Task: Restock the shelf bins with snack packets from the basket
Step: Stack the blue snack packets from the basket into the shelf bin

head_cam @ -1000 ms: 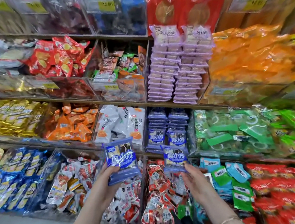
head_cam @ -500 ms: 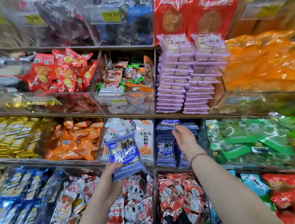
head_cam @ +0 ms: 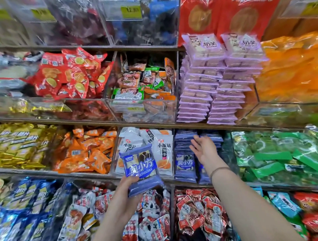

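This is a shop's snack aisle: tiered shelves (head_cam: 45, 121) carry clear plastic bins (head_cam: 146, 112) heaped with packaged snacks sorted by kind, purple packets (head_cam: 205, 89) stacked at two o'clock, orange packets (head_cam: 86, 153) at nine o'clock, and a yellow-green price tag (head_cam: 131, 11) clipped up at twelve o'clock.

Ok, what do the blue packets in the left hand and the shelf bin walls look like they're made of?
Blue packets: thin, glossy plastic film, going by the shiny highlights and the soft, slightly wrinkled edges; whether it is foil-lined can't be told. Bin walls: rigid clear plastic, probably acrylic, since the packets show through and the flat faces throw glare.
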Demonstrator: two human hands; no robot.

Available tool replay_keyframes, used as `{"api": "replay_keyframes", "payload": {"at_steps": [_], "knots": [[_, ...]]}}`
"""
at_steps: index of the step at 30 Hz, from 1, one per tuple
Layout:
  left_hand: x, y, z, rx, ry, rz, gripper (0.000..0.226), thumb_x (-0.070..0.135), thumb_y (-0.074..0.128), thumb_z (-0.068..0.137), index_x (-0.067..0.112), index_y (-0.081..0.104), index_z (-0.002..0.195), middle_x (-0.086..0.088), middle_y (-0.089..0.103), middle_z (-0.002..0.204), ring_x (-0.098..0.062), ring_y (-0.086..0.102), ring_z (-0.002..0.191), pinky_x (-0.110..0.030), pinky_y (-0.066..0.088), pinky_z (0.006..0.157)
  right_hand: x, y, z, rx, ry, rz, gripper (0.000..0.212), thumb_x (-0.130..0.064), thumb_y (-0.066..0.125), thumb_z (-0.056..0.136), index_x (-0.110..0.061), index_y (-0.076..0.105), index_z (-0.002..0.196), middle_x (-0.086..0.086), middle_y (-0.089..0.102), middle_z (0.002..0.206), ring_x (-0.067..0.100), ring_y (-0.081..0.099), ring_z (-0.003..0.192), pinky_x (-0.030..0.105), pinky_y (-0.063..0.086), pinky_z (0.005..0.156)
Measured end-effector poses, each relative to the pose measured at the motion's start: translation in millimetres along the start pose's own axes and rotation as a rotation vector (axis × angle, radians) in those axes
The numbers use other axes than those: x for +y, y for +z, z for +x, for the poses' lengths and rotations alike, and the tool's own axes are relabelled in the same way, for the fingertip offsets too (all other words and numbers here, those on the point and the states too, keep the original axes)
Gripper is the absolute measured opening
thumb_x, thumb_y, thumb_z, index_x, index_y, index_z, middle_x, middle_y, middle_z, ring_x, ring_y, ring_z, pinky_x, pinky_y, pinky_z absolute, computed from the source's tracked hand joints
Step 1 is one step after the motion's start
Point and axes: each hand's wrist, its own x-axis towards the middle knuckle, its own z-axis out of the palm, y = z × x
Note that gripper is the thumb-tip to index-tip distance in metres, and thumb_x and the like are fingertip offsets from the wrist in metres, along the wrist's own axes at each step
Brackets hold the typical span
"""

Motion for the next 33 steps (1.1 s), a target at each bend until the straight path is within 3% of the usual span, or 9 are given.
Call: {"api": "replay_keyframes", "payload": {"at_steps": [4, 6, 11, 14, 17, 22, 25, 30, 33], "knots": [[-10.0, 8.6, 3.9, 0.0, 0.016, 0.046, 0.03, 0.0, 0.059, 0.08, -0.001, 0.054, 0.11, -0.031, 0.053, 0.096, -0.017, 0.064, 0.066, -0.027, 0.05, 0.065, 11.1, -17.8, -44.8, -0.14, 0.023, -0.124, 0.047, -0.015, 0.054, 0.096, -0.013, 0.038, 0.14, 0.008, 0.051, 0.129, 0.024, 0.062, 0.101, 0.032, 0.055, 0.073], [-16.5, 15.5, 5.8, -0.007, 0.038, 0.086, 0.025, -0.003, 0.057, 0.085, 0.009, 0.056, 0.108, -0.016, 0.071, 0.091, -0.016, 0.07, 0.069, -0.026, 0.054, 0.063, 26.1, -18.7, -77.0, -0.339, 0.095, -0.362, 0.039, -0.034, 0.063, 0.088, -0.014, 0.056, 0.121, 0.004, 0.063, 0.114, 0.018, 0.066, 0.086, 0.027, 0.054, 0.065], [-31.9, 26.9, 8.9, 0.023, 0.088, 0.241, 0.046, 0.006, 0.072, 0.077, 0.014, 0.055, 0.119, -0.007, 0.075, 0.098, -0.021, 0.072, 0.084, -0.027, 0.057, 0.063, 57.5, -22.3, -118.3, -0.473, -0.048, -0.815, 0.056, -0.051, 0.074, 0.071, -0.028, 0.048, 0.115, -0.012, 0.05, 0.118, 0.014, 0.058, 0.109, 0.028, 0.055, 0.082], [-38.5, 31.4, 8.7, 0.036, 0.095, 0.311, 0.056, 0.013, 0.074, 0.078, 0.014, 0.052, 0.13, -0.007, 0.072, 0.11, -0.025, 0.07, 0.095, -0.036, 0.055, 0.077, 61.2, -35.0, -114.6, -0.392, -0.006, -0.602, 0.063, -0.03, 0.073, 0.081, -0.024, 0.042, 0.135, -0.001, 0.056, 0.124, 0.022, 0.059, 0.111, 0.03, 0.055, 0.079], [-39.9, 32.4, 9.3, 0.033, 0.085, 0.308, 0.043, 0.014, 0.069, 0.084, 0.016, 0.056, 0.124, -0.001, 0.075, 0.09, -0.019, 0.072, 0.083, -0.03, 0.054, 0.07, 54.1, -50.5, -106.0, -0.305, 0.108, -0.171, 0.054, -0.015, 0.069, 0.083, -0.02, 0.042, 0.129, 0.009, 0.07, 0.089, 0.018, 0.064, 0.07, 0.028, 0.053, 0.06], [-32.8, 21.9, 12.8, 0.093, 0.054, 0.194, 0.064, 0.008, 0.063, 0.089, 0.01, 0.034, 0.146, -0.011, 0.067, 0.084, -0.027, 0.064, 0.091, -0.044, 0.048, 0.093, 23.2, -72.3, -68.5, -0.062, 0.064, 0.086, 0.029, -0.011, 0.055, 0.094, -0.013, 0.043, 0.12, 0.004, 0.048, 0.077, 0.016, 0.05, 0.066, 0.03, 0.049, 0.069], [-27.2, 18.2, 13.2, 0.112, 0.049, 0.128, 0.058, 0.004, 0.061, 0.089, 0.006, 0.038, 0.142, -0.013, 0.061, 0.081, -0.026, 0.061, 0.08, -0.04, 0.05, 0.08, 1.3, -68.8, -43.2, 0.061, 0.05, 0.148, 0.016, -0.011, 0.052, 0.096, -0.008, 0.052, 0.112, 0.002, 0.042, 0.073, 0.014, 0.043, 0.064, 0.028, 0.044, 0.063], [-26.6, 17.9, 11.7, 0.113, 0.053, 0.092, 0.039, 0.004, 0.059, 0.089, 0.008, 0.052, 0.127, -0.013, 0.061, 0.082, -0.027, 0.062, 0.08, -0.039, 0.05, 0.075, -19.2, -51.6, -11.1, 0.129, 0.054, 0.213, 0.029, -0.014, 0.051, 0.097, -0.006, 0.053, 0.125, 0.002, 0.049, 0.08, 0.01, 0.046, 0.065, 0.023, 0.047, 0.058], [-28.0, 17.7, 8.3, 0.109, 0.07, 0.096, 0.029, 0.004, 0.06, 0.088, 0.011, 0.059, 0.117, -0.013, 0.063, 0.083, -0.026, 0.066, 0.077, -0.038, 0.05, 0.071, -28.4, -40.3, -2.6, 0.137, 0.012, 0.245, 0.04, -0.016, 0.051, 0.097, -0.008, 0.047, 0.136, 0.007, 0.055, 0.123, 0.012, 0.058, 0.095, 0.026, 0.051, 0.087]]}}
